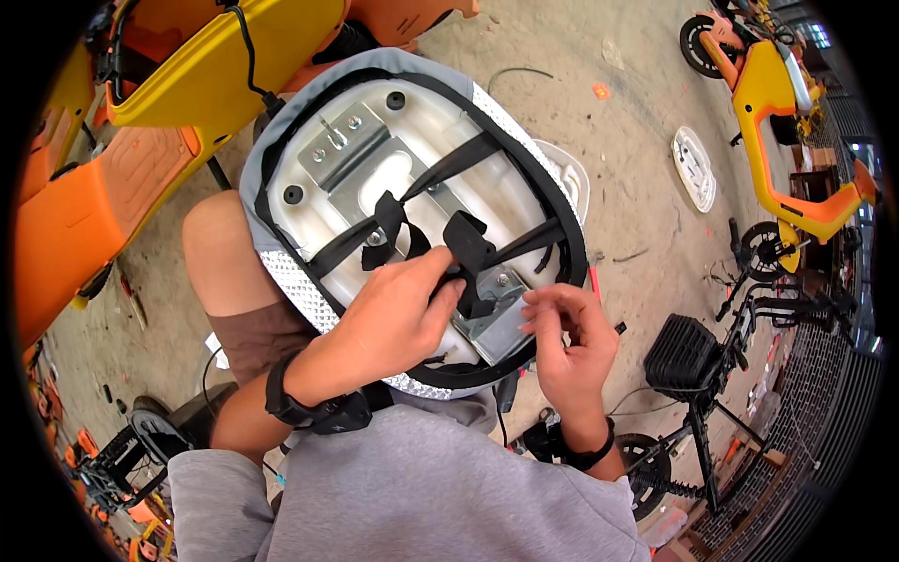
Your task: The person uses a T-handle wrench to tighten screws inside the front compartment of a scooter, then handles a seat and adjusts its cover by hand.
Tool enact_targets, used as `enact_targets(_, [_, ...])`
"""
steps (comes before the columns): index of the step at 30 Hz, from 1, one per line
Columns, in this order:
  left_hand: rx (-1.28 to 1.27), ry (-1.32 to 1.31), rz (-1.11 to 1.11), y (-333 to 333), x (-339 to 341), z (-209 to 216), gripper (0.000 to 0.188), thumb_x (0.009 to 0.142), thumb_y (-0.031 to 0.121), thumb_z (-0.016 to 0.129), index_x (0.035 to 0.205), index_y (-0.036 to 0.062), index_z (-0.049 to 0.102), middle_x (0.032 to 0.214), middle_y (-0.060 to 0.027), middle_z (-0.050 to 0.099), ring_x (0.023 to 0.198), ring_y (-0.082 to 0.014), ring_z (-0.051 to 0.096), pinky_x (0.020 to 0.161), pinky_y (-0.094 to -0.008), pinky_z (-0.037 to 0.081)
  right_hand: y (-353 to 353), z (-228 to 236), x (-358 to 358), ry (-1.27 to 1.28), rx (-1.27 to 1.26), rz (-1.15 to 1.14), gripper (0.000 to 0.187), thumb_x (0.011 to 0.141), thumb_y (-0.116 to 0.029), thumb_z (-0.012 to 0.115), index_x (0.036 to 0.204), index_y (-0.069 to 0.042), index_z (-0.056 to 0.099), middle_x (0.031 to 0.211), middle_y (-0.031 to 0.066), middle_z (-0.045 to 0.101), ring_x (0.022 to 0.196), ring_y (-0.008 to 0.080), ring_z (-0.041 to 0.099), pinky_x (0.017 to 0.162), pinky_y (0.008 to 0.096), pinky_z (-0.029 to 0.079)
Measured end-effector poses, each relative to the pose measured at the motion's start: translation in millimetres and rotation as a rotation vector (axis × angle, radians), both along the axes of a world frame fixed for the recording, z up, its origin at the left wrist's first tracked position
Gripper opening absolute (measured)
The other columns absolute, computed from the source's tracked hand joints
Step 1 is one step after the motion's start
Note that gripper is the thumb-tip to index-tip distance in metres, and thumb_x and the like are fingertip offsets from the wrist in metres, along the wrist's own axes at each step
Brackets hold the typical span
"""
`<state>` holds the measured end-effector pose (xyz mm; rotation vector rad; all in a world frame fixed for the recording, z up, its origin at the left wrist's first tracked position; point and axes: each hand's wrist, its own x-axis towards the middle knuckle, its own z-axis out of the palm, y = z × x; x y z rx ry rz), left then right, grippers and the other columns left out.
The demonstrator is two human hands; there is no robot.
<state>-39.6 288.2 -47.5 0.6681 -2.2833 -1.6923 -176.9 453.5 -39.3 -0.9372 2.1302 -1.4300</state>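
Observation:
A scooter seat (440, 131) lies underside up across my lap, its pale plastic base ringed by a black-edged grey and silver cover. Black straps (454, 169) cross the base, with loose ends and loops bunched in the middle. My left hand (398, 304) reaches over the near rim, thumb and forefinger pinched on a black strap; the fingertips are partly hidden. By the right rim, my right hand (573, 351) is loosely curled with fingers apart, close to a metal bracket (496, 323). Nothing shows in it. Another metal bracket (342, 145) is bolted at the far left.
An orange and yellow scooter body (178, 84) stands close on the left. A black bike frame with a basket (688, 356) is at the right, and a yellow scooter (763, 122) stands farther off. A white plastic part (693, 169) lies on the concrete floor (618, 112).

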Motion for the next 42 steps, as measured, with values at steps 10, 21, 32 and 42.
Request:
enact_targets(10, [0.413,0.004,-0.092,12.3,9.0,-2.0,0.016,0.098,0.007,0.059,0.112,-0.0008,0.059,0.082,-0.0106,0.066,0.066,-0.0186,0.061,0.06,-0.0339,0.049,-28.4,24.1,-21.2,0.559,0.038,0.503,0.037,0.078,0.001,0.073,0.115,-0.002,0.07,0.108,0.0117,0.069,0.091,0.0265,0.064,0.076,0.0348,0.051])
enact_targets(21, [-0.529,0.115,0.41,-47.9,17.8,-1.7,0.041,0.084,0.003,0.073,0.124,-0.0011,0.063,0.116,-0.0166,0.066,0.11,-0.0386,0.062,0.097,-0.0406,0.05,-30.0,0.4,-20.3,0.529,-0.026,0.319,0.01,0.074,-0.005,0.078,0.082,-0.005,0.074,0.089,0.007,0.066,0.078,0.0245,0.058,0.073,0.0356,0.047])
enact_targets(32, [-0.248,0.04,0.13,-59.6,15.6,25.9,0.031,0.089,-0.002,0.066,0.12,-0.0012,0.068,0.105,-0.0186,0.073,0.094,-0.0275,0.072,0.085,-0.0344,0.055,-95.9,-3.9,-103.0,0.516,0.316,0.136,0.031,0.096,-0.027,0.064,0.086,0.001,0.07,0.068,0.0238,0.06,0.066,0.0459,0.058,0.061,0.0483,0.045])
enact_targets(42, [0.172,0.066,0.231,-46.2,26.9,-9.1,0.031,0.097,-0.003,0.058,0.129,-0.0033,0.06,0.102,-0.0108,0.073,0.088,-0.0144,0.068,0.08,-0.0274,0.055,-92.7,-16.4,-123.1,0.006,0.253,0.097,0.049,0.102,-0.033,0.061,0.066,-0.001,0.052,0.06,-0.0075,0.036,0.059,0.0054,0.032,0.051,0.0303,0.026])
